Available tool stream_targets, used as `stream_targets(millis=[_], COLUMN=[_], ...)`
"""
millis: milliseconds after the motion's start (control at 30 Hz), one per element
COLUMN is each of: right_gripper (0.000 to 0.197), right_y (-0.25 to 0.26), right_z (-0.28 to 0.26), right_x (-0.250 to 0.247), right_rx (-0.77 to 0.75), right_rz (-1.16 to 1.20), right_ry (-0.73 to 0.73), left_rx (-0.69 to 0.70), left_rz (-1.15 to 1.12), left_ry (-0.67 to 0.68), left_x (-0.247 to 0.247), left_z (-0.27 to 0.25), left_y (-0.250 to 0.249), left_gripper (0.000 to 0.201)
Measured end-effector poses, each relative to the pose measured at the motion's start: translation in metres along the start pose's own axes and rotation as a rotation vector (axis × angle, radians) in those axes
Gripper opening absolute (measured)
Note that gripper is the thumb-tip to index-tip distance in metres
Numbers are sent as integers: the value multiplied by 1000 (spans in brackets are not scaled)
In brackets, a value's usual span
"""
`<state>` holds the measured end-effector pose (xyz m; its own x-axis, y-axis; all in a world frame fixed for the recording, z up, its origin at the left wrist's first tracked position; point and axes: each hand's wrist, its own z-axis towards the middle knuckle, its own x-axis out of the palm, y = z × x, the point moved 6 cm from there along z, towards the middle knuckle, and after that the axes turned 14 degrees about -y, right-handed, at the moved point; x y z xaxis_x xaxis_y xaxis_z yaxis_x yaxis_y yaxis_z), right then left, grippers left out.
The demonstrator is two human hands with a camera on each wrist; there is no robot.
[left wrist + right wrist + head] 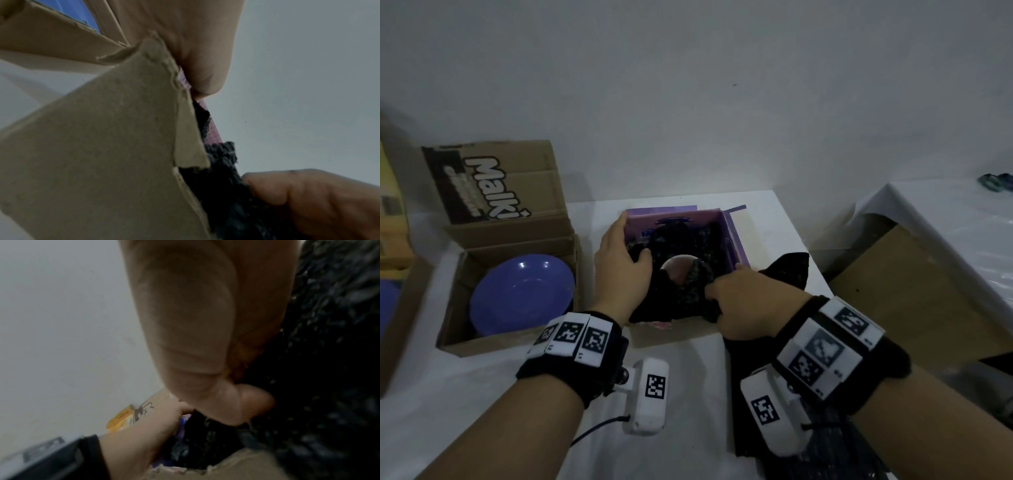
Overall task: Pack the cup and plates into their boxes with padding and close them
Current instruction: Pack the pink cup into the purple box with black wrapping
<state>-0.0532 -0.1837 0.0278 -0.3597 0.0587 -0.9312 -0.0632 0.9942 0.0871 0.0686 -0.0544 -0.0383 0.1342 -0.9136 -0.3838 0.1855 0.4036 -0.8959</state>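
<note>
A purple box stands open at the middle of the white table. Black cloth padding fills it, and a pink cup shows through a gap in the cloth. My left hand straddles the box's left wall, fingers outside and thumb inside on the cloth. My right hand pinches a fold of the cloth at the box's near right corner. The cloth bunches under my right thumb in the right wrist view. To the left, a blue plate lies in an open cardboard box.
More black cloth trails out of the purple box and under my right forearm. A large brown box stands at the right, beside another white-covered surface. A yellow box and a second blue plate sit at the far left.
</note>
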Motion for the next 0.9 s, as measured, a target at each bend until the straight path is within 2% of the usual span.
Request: stream_targets(millis=[100, 233, 400, 467, 533, 567, 667, 733, 767, 900], right_gripper=[12, 25, 41, 27, 14, 15, 34, 31, 24, 24], right_y=[5, -6, -4, 0, 2, 2, -11, -21, -20, -1], right_z=[8, 16, 18, 18, 16, 14, 7, 3, 4, 17], right_x=[0, 11, 11, 8, -3, -14, -43, -50, -49, -44], right_rx=[-23, -7, -34, -63, -88, -92, 56, 200, 212, 131], right_rz=[-63, -166, -371, -346, -346, -383, -521, -437, -381, -222], right_ry=[56, 179, 137, 140, 53, -42, -311, -329, -327, -429], left_rx=[1, 21, 33, 39, 27, 27, 33, 15, 18, 61], left_rz=[18, 18, 19, 17, 13, 6, -13, -15, -20, -26], left_ry=[23, 33, 26, 33, 44, 45, 53, 57, 58, 76], left_x=[4, 6, 4, 4, 5, 6, 9, 9, 10, 11], left_z=[-2, -1, -2, -2, -1, 0, 0, 0, 1, 2], left_y=[-1, 1, -3, -2, 1, 3, 6, 6, 6, 7], left_gripper=[62, 60, 60, 60, 61, 61, 63, 63, 62, 64])
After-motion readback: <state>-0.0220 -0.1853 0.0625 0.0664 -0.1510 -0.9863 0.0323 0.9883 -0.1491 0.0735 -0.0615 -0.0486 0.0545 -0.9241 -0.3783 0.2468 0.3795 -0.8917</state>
